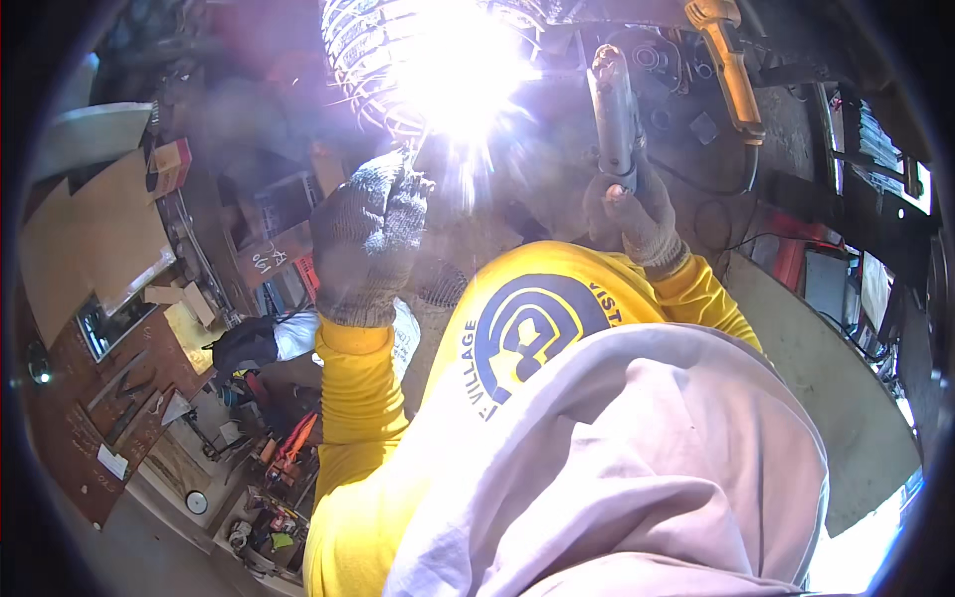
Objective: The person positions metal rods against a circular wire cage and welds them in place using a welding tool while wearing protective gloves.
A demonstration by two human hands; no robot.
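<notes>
A glaring white welding arc burns at the top middle and washes out what lies behind it. Beside it curves a round cage of coiled metal wire, partly lost in the glare. My left hand, in a grey knitted glove, is closed with its fingertips at the cage's lower edge. To the right, my gloved right hand wraps round a grey, tube-shaped welding electrode holder, which points away from me. Any rod between the holder and the arc is hidden by the light.
A yellow angle grinder with a cord lies at the far right. Cardboard pieces and a brown board are on the left. Assorted tools sit lower left. A pale curved panel stands on my right.
</notes>
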